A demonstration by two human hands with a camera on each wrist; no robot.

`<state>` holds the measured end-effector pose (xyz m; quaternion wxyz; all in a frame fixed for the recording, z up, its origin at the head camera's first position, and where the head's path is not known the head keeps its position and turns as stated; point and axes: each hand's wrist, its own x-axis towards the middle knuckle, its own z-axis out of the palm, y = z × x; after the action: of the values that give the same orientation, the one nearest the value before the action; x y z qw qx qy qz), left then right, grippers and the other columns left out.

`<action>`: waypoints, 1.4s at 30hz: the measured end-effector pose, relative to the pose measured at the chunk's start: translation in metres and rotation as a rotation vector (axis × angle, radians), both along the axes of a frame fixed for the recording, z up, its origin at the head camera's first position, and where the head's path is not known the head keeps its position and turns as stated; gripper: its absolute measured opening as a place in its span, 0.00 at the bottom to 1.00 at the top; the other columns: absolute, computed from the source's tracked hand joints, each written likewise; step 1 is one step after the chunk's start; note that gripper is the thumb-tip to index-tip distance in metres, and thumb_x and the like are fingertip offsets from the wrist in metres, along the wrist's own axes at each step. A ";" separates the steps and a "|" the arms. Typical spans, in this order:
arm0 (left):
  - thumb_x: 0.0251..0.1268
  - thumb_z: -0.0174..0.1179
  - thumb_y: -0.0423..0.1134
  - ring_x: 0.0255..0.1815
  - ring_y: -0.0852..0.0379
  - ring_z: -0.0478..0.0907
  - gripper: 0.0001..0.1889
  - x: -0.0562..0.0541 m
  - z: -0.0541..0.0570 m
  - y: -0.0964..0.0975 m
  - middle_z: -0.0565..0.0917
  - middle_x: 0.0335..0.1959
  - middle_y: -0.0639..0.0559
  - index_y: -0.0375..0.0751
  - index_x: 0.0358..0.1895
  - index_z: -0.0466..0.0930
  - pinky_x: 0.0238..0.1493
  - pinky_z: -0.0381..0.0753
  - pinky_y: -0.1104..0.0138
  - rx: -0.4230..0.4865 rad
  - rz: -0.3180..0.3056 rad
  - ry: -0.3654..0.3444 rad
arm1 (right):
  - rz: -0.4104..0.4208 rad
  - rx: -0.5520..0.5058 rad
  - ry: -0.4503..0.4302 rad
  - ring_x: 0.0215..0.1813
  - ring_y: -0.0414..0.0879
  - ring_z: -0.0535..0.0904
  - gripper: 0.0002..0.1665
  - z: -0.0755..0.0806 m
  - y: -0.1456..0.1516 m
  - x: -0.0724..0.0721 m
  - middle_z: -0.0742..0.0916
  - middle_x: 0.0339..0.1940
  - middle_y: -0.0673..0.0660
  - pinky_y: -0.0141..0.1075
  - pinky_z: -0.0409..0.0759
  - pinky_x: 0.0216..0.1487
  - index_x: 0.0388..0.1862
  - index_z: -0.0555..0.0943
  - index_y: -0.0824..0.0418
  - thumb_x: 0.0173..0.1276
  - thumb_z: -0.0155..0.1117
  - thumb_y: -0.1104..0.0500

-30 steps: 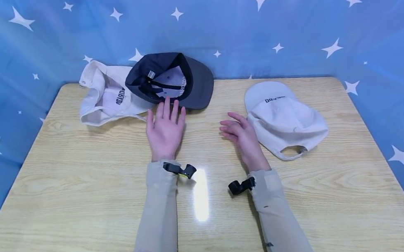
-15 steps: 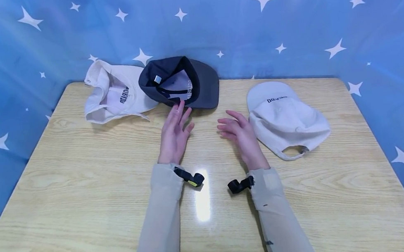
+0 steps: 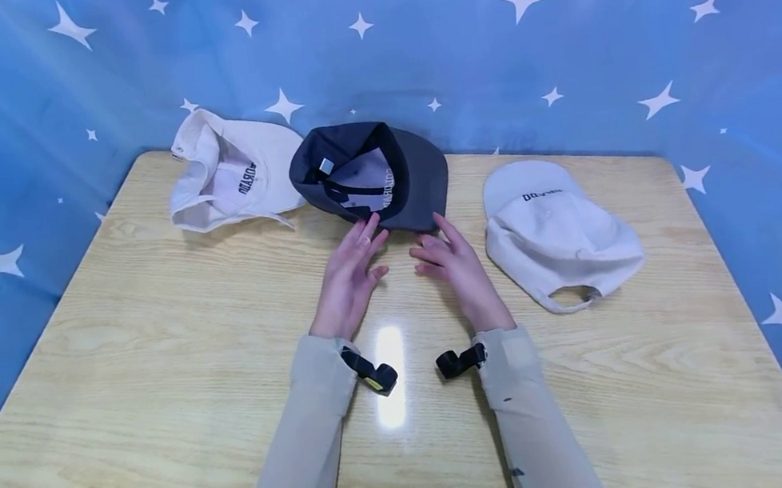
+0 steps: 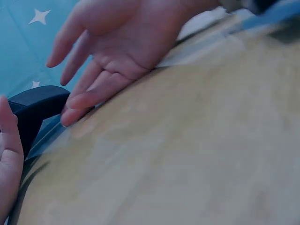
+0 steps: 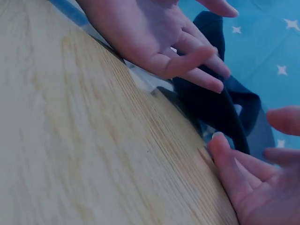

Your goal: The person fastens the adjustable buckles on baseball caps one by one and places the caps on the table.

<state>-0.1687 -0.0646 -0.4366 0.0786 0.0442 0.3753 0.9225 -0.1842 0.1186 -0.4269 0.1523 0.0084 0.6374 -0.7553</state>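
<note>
Currently, the left hand [image 3: 346,283] and right hand [image 3: 465,276] have fingers apart beside the dark cap [image 3: 423,177]. Whether either touches it is unclear.

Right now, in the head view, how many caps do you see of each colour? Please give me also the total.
White: 2, the left white cap and the right white cap
Dark: 1, the dark cap between them
Total: 3
</note>
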 end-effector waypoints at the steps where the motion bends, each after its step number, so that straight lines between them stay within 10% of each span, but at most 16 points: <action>1: 0.68 0.46 0.38 0.65 0.50 0.56 0.29 0.001 0.000 0.001 0.59 0.67 0.51 0.40 0.69 0.46 0.38 0.70 0.66 -0.004 -0.008 0.003 | -0.001 0.000 -0.003 0.56 0.53 0.72 0.38 0.000 0.001 0.000 0.70 0.60 0.61 0.42 0.74 0.50 0.70 0.48 0.46 0.66 0.55 0.53; 14: 0.66 0.49 0.39 0.58 0.45 0.66 0.22 0.005 -0.005 0.005 0.70 0.59 0.42 0.37 0.62 0.61 0.40 0.74 0.64 -0.013 0.028 0.007 | -0.220 -0.088 -0.007 0.53 0.53 0.75 0.20 -0.005 -0.001 -0.002 0.76 0.53 0.64 0.38 0.78 0.42 0.57 0.71 0.63 0.68 0.52 0.58; 21: 0.63 0.53 0.45 0.47 0.41 0.74 0.24 0.008 -0.003 0.010 0.77 0.48 0.36 0.36 0.58 0.63 0.44 0.74 0.54 -0.249 0.012 -0.005 | -0.318 -0.057 0.029 0.45 0.53 0.79 0.17 -0.007 -0.007 -0.001 0.83 0.41 0.62 0.35 0.79 0.33 0.45 0.78 0.64 0.60 0.62 0.55; 27: 0.61 0.53 0.52 0.43 0.44 0.77 0.28 0.007 -0.001 0.013 0.79 0.43 0.36 0.30 0.53 0.65 0.43 0.76 0.55 -0.383 0.026 -0.067 | -0.309 -0.001 0.035 0.41 0.52 0.80 0.15 -0.008 -0.008 -0.001 0.83 0.38 0.60 0.34 0.78 0.33 0.41 0.80 0.65 0.56 0.66 0.57; 42: 0.65 0.48 0.52 0.38 0.49 0.79 0.24 0.005 -0.002 0.013 0.79 0.41 0.36 0.30 0.46 0.73 0.40 0.78 0.61 -0.367 0.097 -0.158 | -0.208 0.153 0.239 0.42 0.53 0.80 0.16 -0.003 -0.009 0.004 0.84 0.37 0.63 0.40 0.77 0.42 0.37 0.82 0.63 0.55 0.67 0.53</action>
<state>-0.1636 -0.0512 -0.4383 0.0700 -0.0617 0.5312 0.8421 -0.1801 0.1095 -0.4297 -0.0044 -0.0040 0.7023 -0.7119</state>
